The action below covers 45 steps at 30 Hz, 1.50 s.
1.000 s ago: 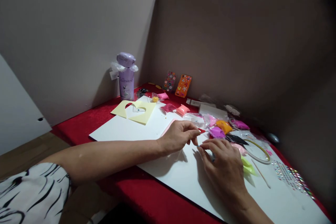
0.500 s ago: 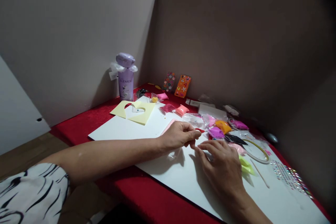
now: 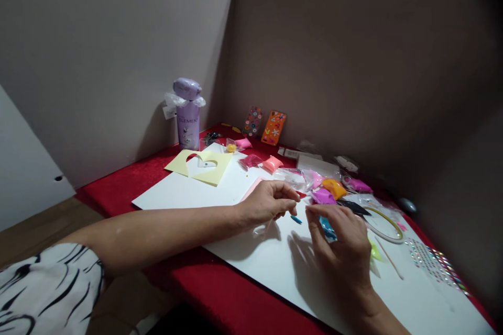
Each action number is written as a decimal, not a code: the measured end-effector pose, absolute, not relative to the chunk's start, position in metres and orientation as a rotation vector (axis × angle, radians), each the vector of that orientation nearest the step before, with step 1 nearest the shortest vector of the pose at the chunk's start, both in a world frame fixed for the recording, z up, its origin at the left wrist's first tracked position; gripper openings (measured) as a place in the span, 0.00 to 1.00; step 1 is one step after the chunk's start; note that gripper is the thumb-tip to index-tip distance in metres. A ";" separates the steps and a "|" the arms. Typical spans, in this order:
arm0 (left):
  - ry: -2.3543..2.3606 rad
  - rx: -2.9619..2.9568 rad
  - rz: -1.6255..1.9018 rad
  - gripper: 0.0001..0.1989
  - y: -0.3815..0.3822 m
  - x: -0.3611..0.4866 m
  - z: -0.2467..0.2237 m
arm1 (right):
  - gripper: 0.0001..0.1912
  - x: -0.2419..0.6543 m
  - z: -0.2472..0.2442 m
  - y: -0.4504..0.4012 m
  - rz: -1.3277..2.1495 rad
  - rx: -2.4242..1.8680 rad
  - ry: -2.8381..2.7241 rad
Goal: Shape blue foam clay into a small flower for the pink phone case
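Over the white board (image 3: 251, 259), my left hand (image 3: 269, 201) has its fingers closed, with a small blue sliver of modelling clay (image 3: 296, 219) sticking out at the fingertips. Just to the right is my right hand (image 3: 341, 238), thumb and forefinger pinched together; anything between them is too small to see. Behind its fingers shows a blue packet (image 3: 327, 229). Under and beyond my left hand lies a pale pink sheet (image 3: 251, 188), partly covered. A bit of red (image 3: 301, 194) shows past the left fingertips.
Behind the hands lie soft packets, including purple (image 3: 324, 197), orange (image 3: 334, 188) and coral (image 3: 272, 164). A yellow sheet with a heart cutout (image 3: 220, 172) is at left. A purple bottle (image 3: 188, 125), two decorated phone cases (image 3: 274, 127), a cotton swab (image 3: 389, 257) and gem stickers (image 3: 428, 261) surround.
My right hand has drawn away to the right from my left, and its thumb and forefinger have come together. The blue sliver and blue packet now show. My left hand has barely moved.
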<state>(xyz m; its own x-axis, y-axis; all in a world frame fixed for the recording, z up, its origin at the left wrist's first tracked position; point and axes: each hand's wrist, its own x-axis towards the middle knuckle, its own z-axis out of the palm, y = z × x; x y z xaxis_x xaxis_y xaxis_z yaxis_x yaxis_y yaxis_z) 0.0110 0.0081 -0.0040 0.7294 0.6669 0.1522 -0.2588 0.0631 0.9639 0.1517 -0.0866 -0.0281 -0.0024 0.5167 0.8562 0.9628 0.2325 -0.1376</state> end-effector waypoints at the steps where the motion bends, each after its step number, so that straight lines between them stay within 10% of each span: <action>1: 0.372 1.327 0.717 0.12 0.008 0.011 -0.004 | 0.05 0.151 -0.028 -0.087 -0.647 -1.380 -1.638; 24: 0.419 1.494 0.635 0.22 0.000 0.007 -0.001 | 0.05 0.146 -0.023 -0.090 -0.621 -1.233 -1.716; 45: 0.392 1.502 0.609 0.13 -0.002 0.006 0.006 | 0.06 0.146 -0.024 -0.090 -0.561 -1.237 -1.687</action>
